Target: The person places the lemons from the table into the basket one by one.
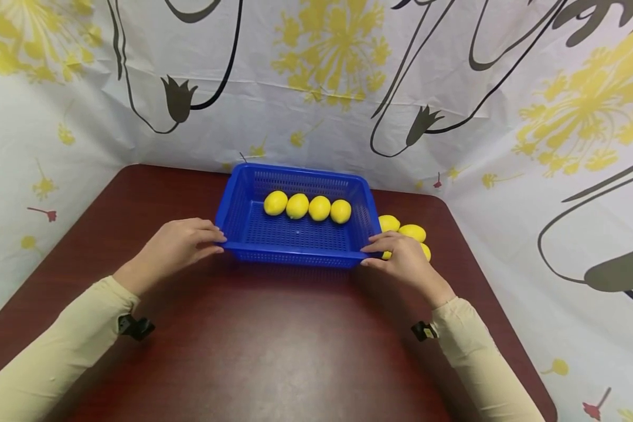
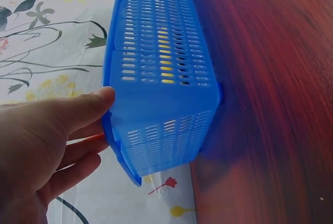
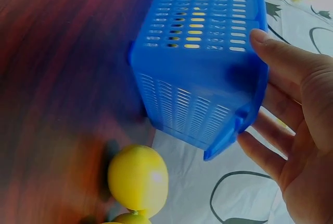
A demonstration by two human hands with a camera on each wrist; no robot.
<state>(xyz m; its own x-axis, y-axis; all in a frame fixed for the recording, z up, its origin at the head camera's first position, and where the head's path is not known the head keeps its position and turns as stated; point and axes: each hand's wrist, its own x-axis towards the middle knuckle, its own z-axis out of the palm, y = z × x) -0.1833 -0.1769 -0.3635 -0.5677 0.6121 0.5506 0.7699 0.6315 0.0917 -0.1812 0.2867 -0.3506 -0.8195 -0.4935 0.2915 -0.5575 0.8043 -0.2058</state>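
Note:
A blue plastic basket point(image 1: 295, 252) with slotted walls stands toward the back of the table. Inside it, several yellow lemons point(image 1: 298, 206) lie in a row near its far wall. My left hand point(image 1: 181, 241) pinches the near left corner of the rim; in the left wrist view its thumb lies on the outer side. At the near right corner, my right hand point(image 1: 403, 257) grips the rim between thumb and fingers. More lemons point(image 1: 413, 232) sit on the table just right of the basket, partly hidden by that hand and the basket; one lemon point(image 3: 138, 177) shows below the basket in the right wrist view.
The dark reddish-brown table point(image 1: 274, 346) stretches in front of the basket. White cloth point(image 1: 306, 123) printed with flowers hangs behind the table and along both sides, close to the basket's far edge.

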